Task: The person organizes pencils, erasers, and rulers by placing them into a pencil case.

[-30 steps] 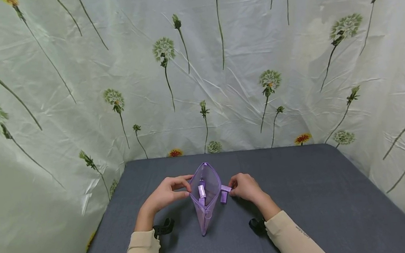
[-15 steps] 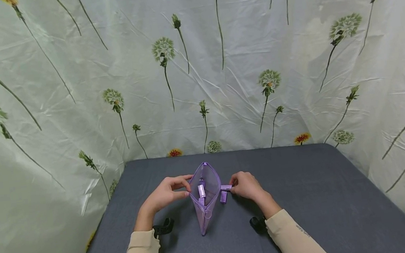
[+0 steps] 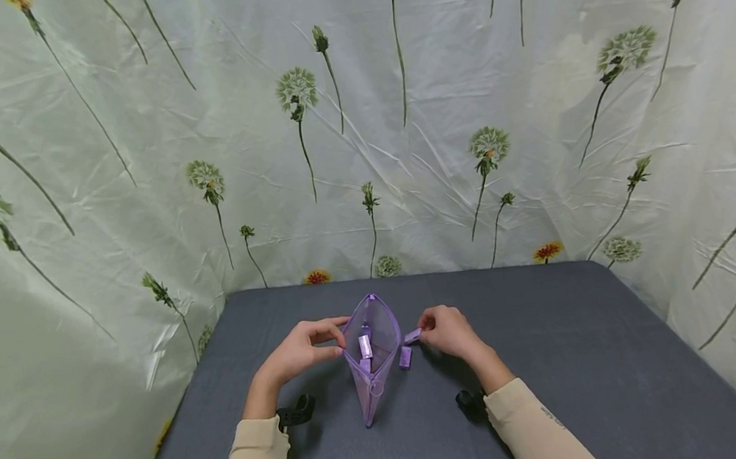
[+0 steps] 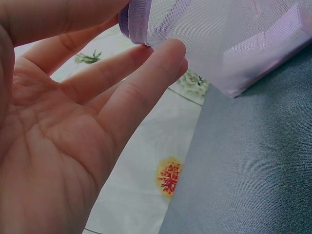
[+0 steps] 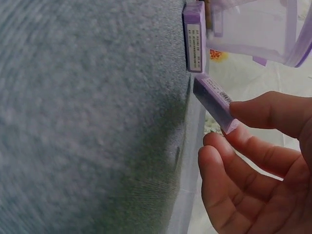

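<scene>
A purple mesh zipper pouch (image 3: 384, 331) stands upright with its mouth spread wide. Several small purple boxes, one of them a shiny box (image 3: 365, 346), show inside. At the pouch's left rim, my left hand (image 3: 301, 350) pinches the zipper edge (image 4: 139, 22) between thumb and fingers. Just right of the pouch, my right hand (image 3: 450, 332) pinches one end of a small purple box (image 5: 213, 100) with thumb and index finger. That box is tilted. Nearer to me, another small purple box (image 3: 405, 357) with a printed white label lies on the table beside the pouch.
A dark grey cloth-covered table (image 3: 556, 389) spreads under both hands. Behind and beside it hangs a pale curtain (image 3: 430, 179) printed with dandelions. Black straps with a wrist camera (image 3: 299, 411) sit on the left wrist, another camera (image 3: 470, 406) on the right.
My right hand has moved slightly up and right, and the box in its fingers has tilted away from the other box. My left hand and the pouch have stayed in place.
</scene>
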The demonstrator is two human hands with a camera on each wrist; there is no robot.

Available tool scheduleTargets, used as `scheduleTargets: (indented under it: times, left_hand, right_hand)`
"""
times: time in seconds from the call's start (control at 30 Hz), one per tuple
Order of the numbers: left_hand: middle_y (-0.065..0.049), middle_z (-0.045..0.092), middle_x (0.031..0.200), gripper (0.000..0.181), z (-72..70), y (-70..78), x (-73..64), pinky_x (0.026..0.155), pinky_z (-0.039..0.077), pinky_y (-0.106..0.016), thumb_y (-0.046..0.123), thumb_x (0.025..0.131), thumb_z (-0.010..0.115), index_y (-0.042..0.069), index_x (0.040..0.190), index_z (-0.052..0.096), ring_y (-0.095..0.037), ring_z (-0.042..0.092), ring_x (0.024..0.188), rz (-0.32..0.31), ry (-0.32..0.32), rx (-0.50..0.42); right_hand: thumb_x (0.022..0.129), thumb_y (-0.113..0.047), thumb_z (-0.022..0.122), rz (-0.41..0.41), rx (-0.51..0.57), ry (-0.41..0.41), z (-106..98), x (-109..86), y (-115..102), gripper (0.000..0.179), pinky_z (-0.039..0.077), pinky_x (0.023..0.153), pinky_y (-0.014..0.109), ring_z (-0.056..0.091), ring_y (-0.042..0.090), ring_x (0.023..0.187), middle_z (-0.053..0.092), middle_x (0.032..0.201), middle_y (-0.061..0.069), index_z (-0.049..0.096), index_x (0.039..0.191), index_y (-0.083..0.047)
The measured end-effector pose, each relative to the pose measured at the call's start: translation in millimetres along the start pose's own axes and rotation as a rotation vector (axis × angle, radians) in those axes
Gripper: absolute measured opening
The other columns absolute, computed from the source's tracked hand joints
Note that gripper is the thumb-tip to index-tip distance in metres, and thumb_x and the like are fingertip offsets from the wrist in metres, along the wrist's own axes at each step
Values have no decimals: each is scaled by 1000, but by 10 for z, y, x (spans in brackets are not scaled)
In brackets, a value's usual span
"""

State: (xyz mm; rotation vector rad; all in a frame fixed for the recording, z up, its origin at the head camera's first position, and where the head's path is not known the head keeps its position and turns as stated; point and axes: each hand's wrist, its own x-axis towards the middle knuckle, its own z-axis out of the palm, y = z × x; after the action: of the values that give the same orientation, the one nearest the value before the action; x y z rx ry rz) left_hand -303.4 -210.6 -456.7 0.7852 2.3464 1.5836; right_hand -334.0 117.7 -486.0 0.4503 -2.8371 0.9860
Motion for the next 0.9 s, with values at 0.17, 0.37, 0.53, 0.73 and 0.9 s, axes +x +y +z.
scheduleTargets:
  times: [0.17, 0.37, 0.53, 0.73, 0.9]
  left_hand:
    - [-7, 49, 151, 3, 1, -8, -8, 106, 36, -62, 8, 92, 72, 8, 95, 72, -30, 43, 141, -1, 0, -1]
    - [-9, 48, 151, 5, -9, -2, -7, 104, 40, -58, 11, 92, 72, 7, 95, 72, -30, 44, 140, 5, -6, -1]
    - [-10, 47, 152, 4, -7, 4, -2, 104, 40, -58, 10, 92, 72, 8, 95, 72, -30, 43, 140, 8, -7, -2]
    - [-8, 48, 151, 4, -4, 8, -5, 105, 38, -61, 7, 92, 71, 10, 95, 72, -30, 43, 141, 9, -5, -6]
    - [-8, 48, 151, 3, -4, 18, -5, 104, 38, -61, 8, 92, 71, 9, 95, 72, -30, 42, 141, 14, -6, -5]
  right_hand:
    - [79, -7, 75, 25, 35, 12, -35, 13, -20, 10, 46, 57, 32, 55, 12, 60, 63, 70, -5, 74, 89, -8]
    - [78, -6, 75, 38, 46, 35, -74, 35, -44, 12, 46, 57, 31, 56, 11, 61, 64, 70, -6, 75, 89, -10]
    - [79, -7, 75, 29, 53, 32, -104, 27, -53, 12, 47, 58, 31, 57, 11, 63, 65, 72, -6, 76, 91, -10]
    - [81, -7, 73, 16, 66, 38, -135, 15, -62, 12, 48, 58, 31, 59, 11, 63, 66, 74, -7, 77, 93, -11]
    - [81, -7, 74, -4, 78, 46, -184, 8, -94, 13, 49, 59, 31, 60, 10, 65, 67, 74, -8, 77, 93, -10]
